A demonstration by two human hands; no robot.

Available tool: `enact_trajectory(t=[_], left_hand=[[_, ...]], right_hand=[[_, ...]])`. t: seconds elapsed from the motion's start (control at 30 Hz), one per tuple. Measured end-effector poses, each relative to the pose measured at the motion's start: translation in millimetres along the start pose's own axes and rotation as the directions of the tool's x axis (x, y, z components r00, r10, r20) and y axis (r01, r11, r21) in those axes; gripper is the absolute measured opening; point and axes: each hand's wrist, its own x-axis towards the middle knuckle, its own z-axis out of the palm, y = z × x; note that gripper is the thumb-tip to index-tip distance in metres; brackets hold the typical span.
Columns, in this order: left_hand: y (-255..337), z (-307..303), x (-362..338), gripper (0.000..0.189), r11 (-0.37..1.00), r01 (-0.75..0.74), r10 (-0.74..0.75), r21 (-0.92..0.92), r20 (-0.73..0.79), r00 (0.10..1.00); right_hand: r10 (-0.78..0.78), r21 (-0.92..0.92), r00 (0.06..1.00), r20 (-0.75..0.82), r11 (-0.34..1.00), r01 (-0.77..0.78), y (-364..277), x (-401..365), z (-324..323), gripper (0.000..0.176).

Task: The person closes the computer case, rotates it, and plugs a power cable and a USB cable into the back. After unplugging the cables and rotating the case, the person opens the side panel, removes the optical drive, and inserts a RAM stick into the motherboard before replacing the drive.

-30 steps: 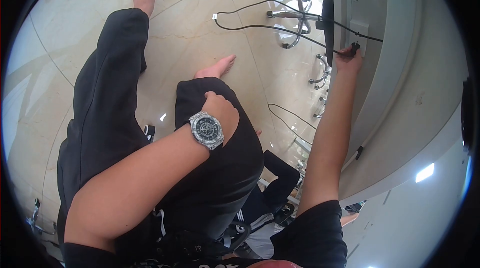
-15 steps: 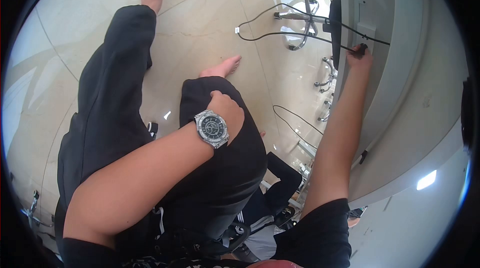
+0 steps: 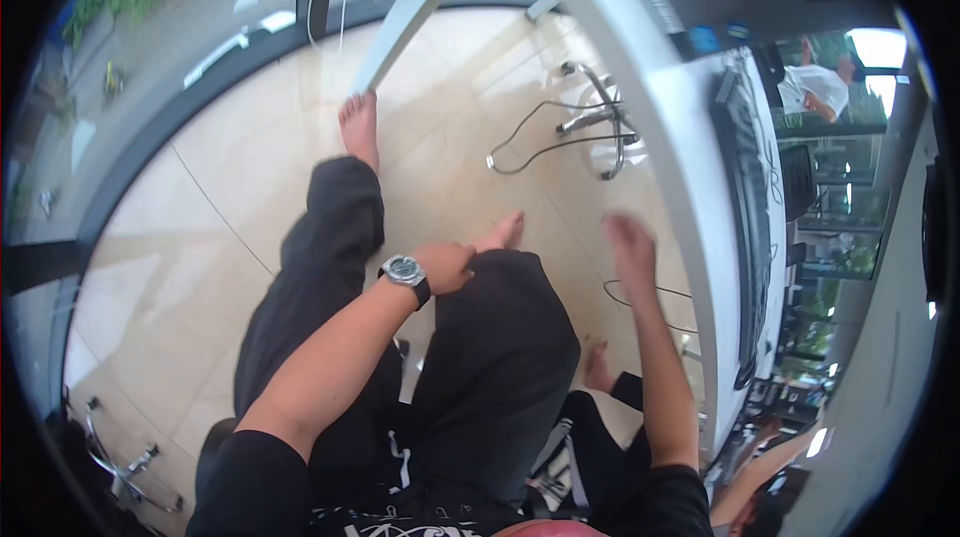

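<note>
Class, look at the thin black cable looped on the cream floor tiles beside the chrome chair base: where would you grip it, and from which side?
Grip the thin black cable near its free end, which lies clear on bare tile, away from the chrome chair base. Come from above on its near side: its far stretch runs among the base's legs, where fingers might snag.

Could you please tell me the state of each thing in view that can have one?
Left hand: resting on the knee.
Right hand: in the air, open, empty.
Cable: slack on the floor, one end free.
Watch: strapped on, dial up.
</note>
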Motion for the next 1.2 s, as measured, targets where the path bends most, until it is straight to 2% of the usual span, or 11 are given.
enact_trajectory(t=[0.1, 0.17, 0.23, 0.27, 0.3, 0.37, 0.4, 0.47, 0.57, 0.73, 1.2], left_hand=[[18.1, -48.4, -24.8, 0.049, 0.873, -0.022, -0.009, -0.486, -0.061, 0.998], [44.0, -93.9, -23.7, 0.046, 0.628, -0.274, 0.036, -0.728, -0.325, 0.945], [84.2, -167.9, -30.0, 0.053, 0.380, -0.463, -0.036, -0.801, -0.513, 0.858], [107.3, -204.4, -35.1, 0.066, 0.197, -0.456, -0.093, -0.868, -0.480, 0.872], [129.8, -234.5, -41.9, 0.077, 0.081, -0.418, -0.177, -0.905, -0.426, 0.887], [140.6, -266.1, -27.0, 0.079, 0.038, -0.386, -0.194, -0.922, -0.386, 0.902], [144.0, -273.9, -21.6, 0.082, -0.029, -0.358, -0.218, -0.933, -0.344, 0.913], [148.7, -279.5, -6.2, 0.077, 0.326, -0.326, -0.285, -0.888, -0.420, 0.861], [144.0, -283.8, -7.1, 0.065, 0.415, -0.308, -0.270, -0.856, -0.439, 0.857], [139.7, -276.4, 1.8, 0.042, 0.450, -0.372, -0.337, -0.812, -0.540, 0.771], [142.1, -301.1, 0.5, 0.047, 0.492, -0.306, -0.285, -0.815, -0.483, 0.828]], right_hand=[[0.099, 0.520, 0.974, 0.203, 0.832, -0.193, -43.5, -109.8, -27.7, 0.049], [0.111, 0.862, 0.955, 0.276, 0.411, -0.297, -47.1, -154.2, -53.2, 0.068], [0.058, 0.954, 0.981, 0.186, 0.229, -0.194, -46.0, -175.5, -74.1, 0.074], [0.036, 0.990, 0.992, 0.124, 0.062, -0.126, -43.1, -184.8, -83.6, 0.080], [0.026, 0.993, 0.994, 0.105, 0.043, -0.106, -37.7, -187.9, -93.4, 0.080], [0.326, 0.997, 0.944, 0.051, -0.068, -0.030, -29.9, -182.4, -106.8, 0.076], [0.312, 0.996, 0.950, 0.035, -0.083, -0.010, -30.4, -183.8, -106.4, 0.076], [0.409, 0.953, 0.905, -0.121, 0.304, -0.009, -36.9, -179.2, -104.1, 0.065], [0.519, 0.987, 0.840, -0.154, 0.118, 0.108, -43.6, -171.8, -89.7, 0.053], [0.412, 0.972, 0.880, -0.236, 0.083, 0.221, -14.5, -168.7, -74.9, 0.048], [0.549, 0.972, 0.813, -0.193, -0.007, 0.235, -24.5, -168.5, -73.7, 0.042]])
